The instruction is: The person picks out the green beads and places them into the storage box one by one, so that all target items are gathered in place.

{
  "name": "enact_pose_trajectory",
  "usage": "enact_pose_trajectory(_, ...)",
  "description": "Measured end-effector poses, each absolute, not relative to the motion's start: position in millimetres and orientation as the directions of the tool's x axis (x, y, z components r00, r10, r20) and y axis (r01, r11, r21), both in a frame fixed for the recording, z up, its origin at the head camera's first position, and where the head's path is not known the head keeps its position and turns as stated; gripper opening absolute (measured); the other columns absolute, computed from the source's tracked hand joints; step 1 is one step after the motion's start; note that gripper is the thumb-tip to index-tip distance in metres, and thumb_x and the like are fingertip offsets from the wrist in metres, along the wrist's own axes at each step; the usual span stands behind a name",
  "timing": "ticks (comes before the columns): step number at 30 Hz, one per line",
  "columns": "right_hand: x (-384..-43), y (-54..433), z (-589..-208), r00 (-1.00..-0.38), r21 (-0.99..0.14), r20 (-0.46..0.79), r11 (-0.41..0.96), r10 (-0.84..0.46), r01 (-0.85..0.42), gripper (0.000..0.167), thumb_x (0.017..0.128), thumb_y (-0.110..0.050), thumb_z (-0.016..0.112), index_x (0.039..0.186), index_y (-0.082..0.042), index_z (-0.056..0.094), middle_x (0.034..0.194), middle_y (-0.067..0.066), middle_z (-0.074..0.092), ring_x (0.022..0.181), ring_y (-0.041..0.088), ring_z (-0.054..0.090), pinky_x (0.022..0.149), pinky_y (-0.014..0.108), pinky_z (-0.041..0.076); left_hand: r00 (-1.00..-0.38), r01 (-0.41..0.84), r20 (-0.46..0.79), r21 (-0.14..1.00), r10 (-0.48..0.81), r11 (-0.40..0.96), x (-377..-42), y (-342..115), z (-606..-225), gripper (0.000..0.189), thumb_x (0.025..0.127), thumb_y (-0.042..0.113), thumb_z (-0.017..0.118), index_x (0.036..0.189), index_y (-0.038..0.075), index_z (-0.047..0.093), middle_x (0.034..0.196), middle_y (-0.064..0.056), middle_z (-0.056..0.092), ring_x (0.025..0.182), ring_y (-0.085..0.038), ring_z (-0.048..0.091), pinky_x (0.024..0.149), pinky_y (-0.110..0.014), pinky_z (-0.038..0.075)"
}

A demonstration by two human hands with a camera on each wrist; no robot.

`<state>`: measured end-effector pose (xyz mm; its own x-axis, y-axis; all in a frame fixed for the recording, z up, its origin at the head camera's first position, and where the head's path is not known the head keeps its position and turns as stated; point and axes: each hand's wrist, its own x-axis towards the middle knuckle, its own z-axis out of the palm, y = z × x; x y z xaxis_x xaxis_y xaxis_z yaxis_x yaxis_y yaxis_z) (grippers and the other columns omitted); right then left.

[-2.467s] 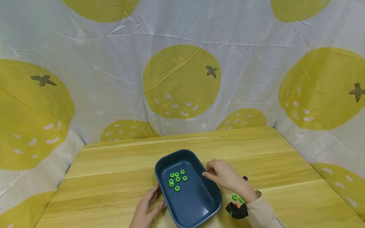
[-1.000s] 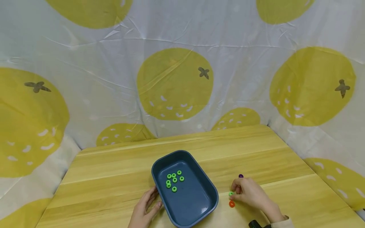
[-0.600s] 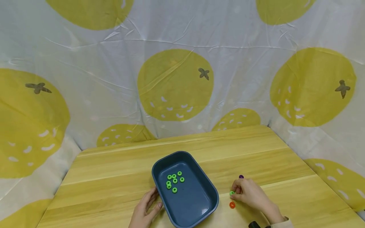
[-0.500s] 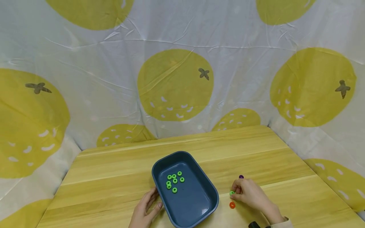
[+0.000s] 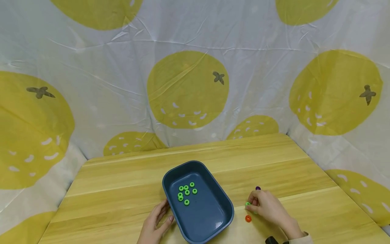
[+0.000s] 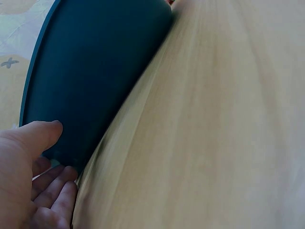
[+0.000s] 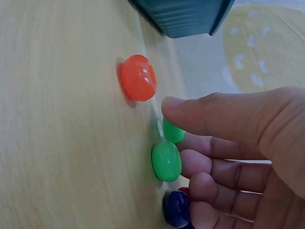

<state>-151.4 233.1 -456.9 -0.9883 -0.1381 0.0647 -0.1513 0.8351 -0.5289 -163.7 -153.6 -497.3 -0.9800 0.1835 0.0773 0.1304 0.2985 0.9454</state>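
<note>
Right hand (image 5: 266, 208) is down on the bench (image 5: 122, 189) right of the blue tray (image 5: 226, 222), grip closing on a green bead (image 7: 166, 161): thumb over it, fingertips (image 7: 188, 164) against it, looks like a pinch. A second green bead (image 7: 173, 132) sits just behind it, and I can't quite tell whether the fingers have it too. The orange bead (image 5: 248, 219) lies free, just beside the hand on the near side. A dark purple bead (image 7: 176, 208) is tucked under the lower fingers in the right wrist view; a purple bead (image 5: 258, 188) shows at the far side of the hand in the head view, probably the same one.

2.5 s ago this hand was at the tray's right rim; by 1.0 s ago it had dropped to the loose beads and has barely moved since, so it reads as another green pick in progress, not yet lifted.

Left hand (image 5: 155, 220) unchanged: relaxed fingers spread against the tray's outer left wall, steadying it. Cluster of green beads (image 5: 186, 192) lies in the tray's far half, same as before.
</note>
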Motion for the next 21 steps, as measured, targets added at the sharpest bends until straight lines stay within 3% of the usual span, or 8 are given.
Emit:
enact_pose_trajectory(11, -159.8, 234.1, -439.4, -0.985, -0.563, 0.043, 0.81, -0.166, -0.161, 0.014, 0.085, -0.019, 0.077, 0.081, -0.012, 0.065, 0.068, -0.009, 0.054, 0.059, 0.001, 0.045, 0.051, 0.019, 0.042, -0.981, 0.136, 0.089, 0.947, 0.171, 0.29, -163.4, -153.3, -499.2, 0.058, 0.092, 0.017, 0.071, 0.141, -0.002, 0.049, 0.14, -0.019, 0.054, 0.128, -0.037, 0.052, 0.1, -0.012, 0.045)
enact_pose_trajectory(21, -183.9, 199.9, -392.9, -0.955, -0.483, 0.174, 0.824, -0.241, -0.297, 0.014, 0.085, -0.023, 0.078, 0.084, -0.014, 0.067, 0.071, -0.011, 0.055, 0.061, 0.001, 0.046, 0.054, 0.019, 0.043, -0.981, 0.135, 0.086, 0.945, 0.173, 0.299, -163.6, -153.0, -499.2, 0.058, 0.092, 0.02, 0.07, 0.141, -0.003, 0.048, 0.141, -0.02, 0.053, 0.128, -0.037, 0.052, 0.101, -0.013, 0.045)
